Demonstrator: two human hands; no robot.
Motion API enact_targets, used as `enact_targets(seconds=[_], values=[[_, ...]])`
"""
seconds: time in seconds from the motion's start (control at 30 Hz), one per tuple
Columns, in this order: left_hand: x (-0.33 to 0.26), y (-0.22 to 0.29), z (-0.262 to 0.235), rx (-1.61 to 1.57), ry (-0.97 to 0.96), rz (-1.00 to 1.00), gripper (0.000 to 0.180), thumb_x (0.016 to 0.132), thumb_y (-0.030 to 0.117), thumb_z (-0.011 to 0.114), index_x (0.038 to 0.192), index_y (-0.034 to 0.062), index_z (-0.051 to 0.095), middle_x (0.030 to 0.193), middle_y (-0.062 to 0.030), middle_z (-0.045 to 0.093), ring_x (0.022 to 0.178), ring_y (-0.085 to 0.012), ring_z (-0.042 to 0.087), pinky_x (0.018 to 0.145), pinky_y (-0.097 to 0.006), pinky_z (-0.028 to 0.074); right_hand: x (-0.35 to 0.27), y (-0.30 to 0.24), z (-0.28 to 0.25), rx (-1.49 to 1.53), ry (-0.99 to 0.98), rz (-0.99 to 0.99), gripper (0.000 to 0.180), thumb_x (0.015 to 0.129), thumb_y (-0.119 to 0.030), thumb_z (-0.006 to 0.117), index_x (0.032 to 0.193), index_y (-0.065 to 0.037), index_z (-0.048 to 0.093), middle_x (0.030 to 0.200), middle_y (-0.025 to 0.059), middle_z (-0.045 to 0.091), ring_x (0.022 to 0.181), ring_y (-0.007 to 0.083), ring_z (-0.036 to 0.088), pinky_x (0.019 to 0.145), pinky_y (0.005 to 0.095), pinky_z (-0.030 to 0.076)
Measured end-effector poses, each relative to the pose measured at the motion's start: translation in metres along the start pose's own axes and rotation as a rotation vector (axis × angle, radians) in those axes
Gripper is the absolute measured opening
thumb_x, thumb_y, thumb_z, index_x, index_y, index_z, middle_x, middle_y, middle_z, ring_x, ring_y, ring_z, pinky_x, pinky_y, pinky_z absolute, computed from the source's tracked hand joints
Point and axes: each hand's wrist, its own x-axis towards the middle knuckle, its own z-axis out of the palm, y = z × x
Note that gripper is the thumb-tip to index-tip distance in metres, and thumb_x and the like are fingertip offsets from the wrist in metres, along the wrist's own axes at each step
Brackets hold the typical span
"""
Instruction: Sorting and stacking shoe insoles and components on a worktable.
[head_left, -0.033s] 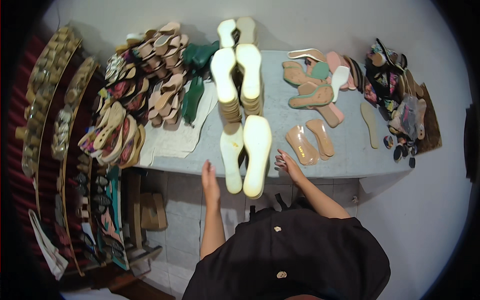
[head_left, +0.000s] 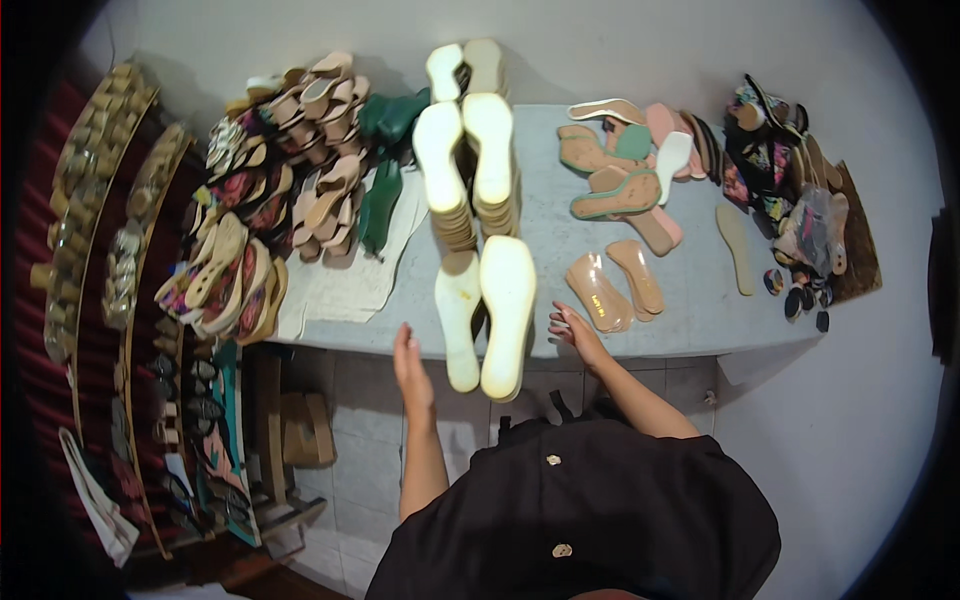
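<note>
My left hand (head_left: 413, 375) hovers before the table's front edge, fingers stretched upward and nothing in it. It is nearest to the pale front stack of shoe insoles (head_left: 457, 325), apart from it. Beside that rises a taller stack of cream insoles (head_left: 508, 315), its toe end reaching past the table edge. My right hand (head_left: 577, 332) is at the edge to the right of this stack, empty, its fingers apart and slightly bent. Two small piles of shiny tan insoles (head_left: 600, 293) lie just beyond it. Behind stand more tall insole stacks (head_left: 489, 150).
Wedge sandals and heels (head_left: 325, 200) are heaped at the table's left, with green shoe pieces (head_left: 380, 205) on white cloth (head_left: 350, 285). Loose soles (head_left: 618, 195) and floral sandals (head_left: 760, 165) occupy the right of the grey table (head_left: 690, 260). Shelves of footwear (head_left: 130, 270) stand left.
The view has shifted slightly, and my left hand is a little farther left of the stacks. My right hand stays in place. Nothing has been taken hold of.
</note>
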Motion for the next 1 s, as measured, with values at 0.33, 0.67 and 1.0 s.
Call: enact_targets(seconds=[0.33,0.67,1.0], values=[[-0.061,0.113,0.076,-0.339,0.08,0.492,0.056,0.093,0.036,0.026,0.132,-0.003,0.037,0.138,-0.014,0.037,0.132,-0.0236,0.027,0.108,-0.039,0.013,-0.032,-0.031,-0.106,0.041,0.108,-0.197,0.031,0.088,-0.019,0.054,0.115,-0.002,0.055,0.098,0.0048,0.058,0.087,0.0116,0.056,0.075,0.0242,0.043],[-0.117,0.11,0.257,-0.191,-0.192,0.754,0.043,0.092,0.027,0.033,0.111,-0.0065,0.051,0.12,-0.0186,0.05,0.116,-0.0282,0.044,0.102,-0.039,0.03,-0.125,-0.066,-0.293,0.01,0.394,-0.34,0.027,0.084,-0.014,0.056,0.107,0.0,0.056,0.084,0.002,0.055,0.079,0.0092,0.052,0.073,0.0231,0.042],[-0.145,0.04,0.391,0.235,-0.674,0.67,0.02,0.081,0.01,0.06,0.098,0.0011,0.06,0.098,-0.0162,0.06,0.094,-0.0302,0.057,0.085,-0.035,0.043,-0.123,-0.055,-0.359,-0.192,0.476,-0.315,0.023,0.082,-0.013,0.057,0.103,-0.003,0.058,0.082,0.0021,0.057,0.071,0.0082,0.053,0.066,0.023,0.043]])
